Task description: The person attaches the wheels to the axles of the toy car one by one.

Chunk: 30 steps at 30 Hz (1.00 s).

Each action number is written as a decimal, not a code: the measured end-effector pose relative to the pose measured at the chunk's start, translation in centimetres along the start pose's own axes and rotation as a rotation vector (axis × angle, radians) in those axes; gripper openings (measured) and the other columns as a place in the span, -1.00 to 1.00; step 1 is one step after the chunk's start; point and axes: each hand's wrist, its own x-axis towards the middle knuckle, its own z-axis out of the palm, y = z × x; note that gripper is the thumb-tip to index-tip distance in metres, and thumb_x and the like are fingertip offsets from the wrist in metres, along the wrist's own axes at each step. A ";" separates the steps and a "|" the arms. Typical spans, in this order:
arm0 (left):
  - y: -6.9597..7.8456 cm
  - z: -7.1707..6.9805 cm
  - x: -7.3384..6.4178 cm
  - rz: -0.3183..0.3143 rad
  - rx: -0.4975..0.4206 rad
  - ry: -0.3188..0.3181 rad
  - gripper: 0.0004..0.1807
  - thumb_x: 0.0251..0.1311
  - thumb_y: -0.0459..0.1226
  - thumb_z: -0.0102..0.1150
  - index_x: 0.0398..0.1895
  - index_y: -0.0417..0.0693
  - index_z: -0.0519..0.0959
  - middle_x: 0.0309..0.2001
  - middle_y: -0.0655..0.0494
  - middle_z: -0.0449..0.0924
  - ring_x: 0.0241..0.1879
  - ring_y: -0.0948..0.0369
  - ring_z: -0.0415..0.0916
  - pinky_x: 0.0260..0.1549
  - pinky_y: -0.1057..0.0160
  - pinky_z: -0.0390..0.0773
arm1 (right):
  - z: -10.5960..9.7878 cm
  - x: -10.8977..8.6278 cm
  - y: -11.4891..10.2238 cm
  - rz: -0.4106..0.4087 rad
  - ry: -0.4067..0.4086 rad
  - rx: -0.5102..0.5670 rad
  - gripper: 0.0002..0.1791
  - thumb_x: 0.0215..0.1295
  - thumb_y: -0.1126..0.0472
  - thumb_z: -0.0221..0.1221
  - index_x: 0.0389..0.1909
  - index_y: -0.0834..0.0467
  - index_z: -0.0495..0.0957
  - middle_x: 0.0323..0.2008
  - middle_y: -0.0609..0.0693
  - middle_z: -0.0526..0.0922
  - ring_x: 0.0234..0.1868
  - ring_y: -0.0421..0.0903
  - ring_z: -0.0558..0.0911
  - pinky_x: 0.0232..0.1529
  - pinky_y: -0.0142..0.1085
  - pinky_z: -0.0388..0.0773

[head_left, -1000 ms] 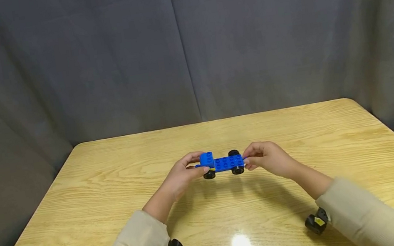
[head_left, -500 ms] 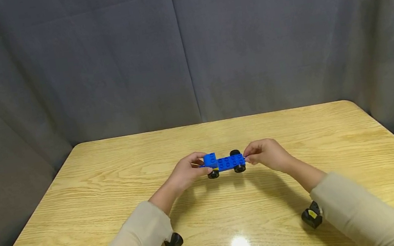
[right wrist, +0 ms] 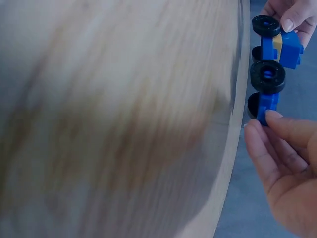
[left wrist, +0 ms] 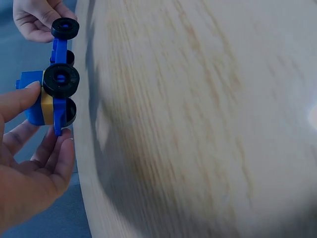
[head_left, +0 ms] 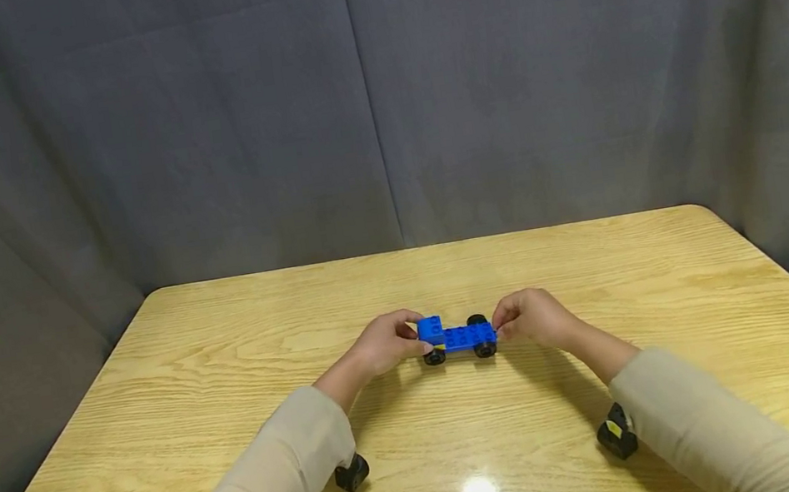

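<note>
Between the two hands is a blue toy truck made of building bricks, with black wheels, a studded flat bed and a taller cab block at its left end. A yellow layer lies under the cab block. My left hand grips the cab end, thumb on the near side and fingers behind it. At the opposite end, my right hand pinches the tip of the bed between thumb and fingers, as the right wrist view shows near the rear wheel.
A wood-grain table lies beneath both hands. Grey curtain hangs behind and on both sides of it. Black wrist devices stick out from under the sleeves, close above the tabletop.
Both hands have carried the toy truck slightly to the right and lower toward the table. Their holds on its two ends stay the same.
</note>
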 end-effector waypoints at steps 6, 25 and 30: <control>0.0 0.2 0.3 0.005 0.028 -0.015 -0.56 -0.01 -0.31 0.19 0.01 -0.09 0.41 -0.27 0.04 0.41 -0.28 0.15 0.35 -0.37 0.23 0.39 | 0.2 0.0 0.0 -0.001 -0.035 -0.047 -0.87 0.04 0.51 0.08 -0.52 0.26 0.55 -0.55 0.01 0.54 -0.50 -0.13 0.50 -0.49 -0.31 0.44; -0.4 0.3 0.2 -0.005 0.006 -0.079 -0.49 -0.01 -0.27 0.20 0.08 -0.04 0.36 -0.18 0.02 0.42 -0.18 0.13 0.37 -0.24 0.18 0.40 | -0.2 -0.3 0.2 0.056 -0.106 0.022 -0.94 0.08 0.47 0.07 -0.42 0.34 0.49 -0.50 0.04 0.53 -0.49 -0.10 0.52 -0.47 -0.27 0.48; -1.0 -0.8 -0.1 -0.005 0.057 -0.119 -0.42 0.05 -0.16 0.14 0.17 -0.04 0.26 -0.01 -0.06 0.35 -0.01 0.06 0.30 -0.14 0.10 0.36 | -1.6 -0.4 0.6 0.044 -0.093 -0.121 -0.81 0.20 0.25 0.03 -0.28 0.31 0.46 -0.37 0.09 0.52 -0.41 -0.04 0.51 -0.43 -0.23 0.45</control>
